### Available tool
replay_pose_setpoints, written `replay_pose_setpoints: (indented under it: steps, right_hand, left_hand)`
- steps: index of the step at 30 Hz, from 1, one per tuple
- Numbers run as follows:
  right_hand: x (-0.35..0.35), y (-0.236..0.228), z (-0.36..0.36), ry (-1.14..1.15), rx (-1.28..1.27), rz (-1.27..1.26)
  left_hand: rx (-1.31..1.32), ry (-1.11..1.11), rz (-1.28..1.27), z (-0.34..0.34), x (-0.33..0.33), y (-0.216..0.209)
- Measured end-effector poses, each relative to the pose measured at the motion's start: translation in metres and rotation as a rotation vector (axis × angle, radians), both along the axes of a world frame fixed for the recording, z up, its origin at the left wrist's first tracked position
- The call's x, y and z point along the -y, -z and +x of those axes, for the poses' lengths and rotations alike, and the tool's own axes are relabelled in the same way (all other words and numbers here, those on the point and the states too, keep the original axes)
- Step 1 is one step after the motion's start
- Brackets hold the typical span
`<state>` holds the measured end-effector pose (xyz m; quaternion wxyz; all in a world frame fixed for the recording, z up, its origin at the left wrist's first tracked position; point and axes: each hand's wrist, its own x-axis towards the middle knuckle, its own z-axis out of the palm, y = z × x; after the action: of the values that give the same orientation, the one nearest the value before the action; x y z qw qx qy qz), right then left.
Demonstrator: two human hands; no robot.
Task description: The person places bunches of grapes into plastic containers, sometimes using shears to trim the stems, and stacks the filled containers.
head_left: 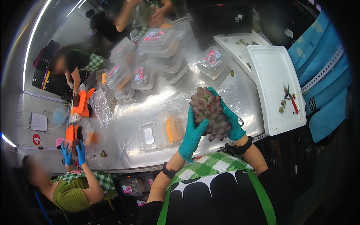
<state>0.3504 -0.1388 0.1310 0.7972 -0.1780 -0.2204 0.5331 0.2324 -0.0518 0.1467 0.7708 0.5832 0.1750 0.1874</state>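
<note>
Left hand (pixel 192 135) and right hand (pixel 232 122) cradled a succulent (pixel 209 112) in curled fingers (pixel 203 125), left of the white tray (pixel 273 82). Moving it likely demanded gentleness.

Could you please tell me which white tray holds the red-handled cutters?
The nearer white tray: the red-handled cutters lie inside it, whereas the farther white tray shows only scattered bits.
</note>
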Motion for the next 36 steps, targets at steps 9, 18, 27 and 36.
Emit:
replay_pose_setpoints:
  steps: [9, 18, 27, 36]
  right_hand:
    - [0.011, 0.006, -0.006, -0.19, -0.333, -0.143]
    - [-0.002, 0.015, -0.006, -0.16, -0.452, 0.029]
    - [-0.009, -0.015, 0.013, -0.291, -0.3, -0.013]
    - [-0.034, -0.082, -0.018, 0.071, 0.809, -0.171]
  left_hand:
    - [-0.091, -0.017, -0.044, -0.009, -0.001, -0.005]
    - [-0.088, -0.028, -0.124, -0.008, -0.006, -0.016]
    - [-0.133, -0.147, -0.093, -0.015, -0.022, -0.01]
    - [0.495, 0.096, -0.679, -0.019, -0.039, 0.015]
